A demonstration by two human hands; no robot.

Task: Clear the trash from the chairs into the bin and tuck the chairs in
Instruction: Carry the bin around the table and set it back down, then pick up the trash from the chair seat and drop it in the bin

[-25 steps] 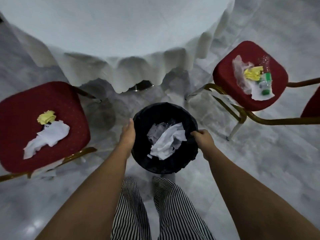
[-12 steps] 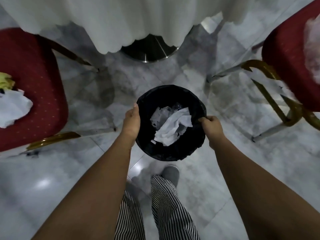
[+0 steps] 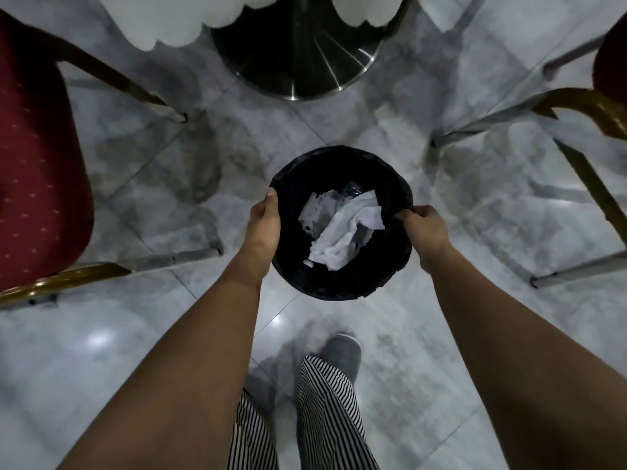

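Both hands on the bin, chairs at the edges

Plainly, no writing or label can be read anywhere. The left hand [image 3: 263,225] is closed on the left rim of the black bin [image 3: 342,279], thumb along the edge; the right hand [image 3: 425,228] pinches the liner at the right rim. Crumpled white paper [image 3: 342,232] and a bit of clear plastic lie inside. Compared with a moment ago, the view has dropped lower: the trash on the seats is out of frame, and the table's metal base [image 3: 298,49] fills the top. The bin sits over marble floor [image 3: 458,334] between the left red chair [image 3: 37,164] and the right chair [image 3: 607,106], ahead of a grey shoe [image 3: 341,354]
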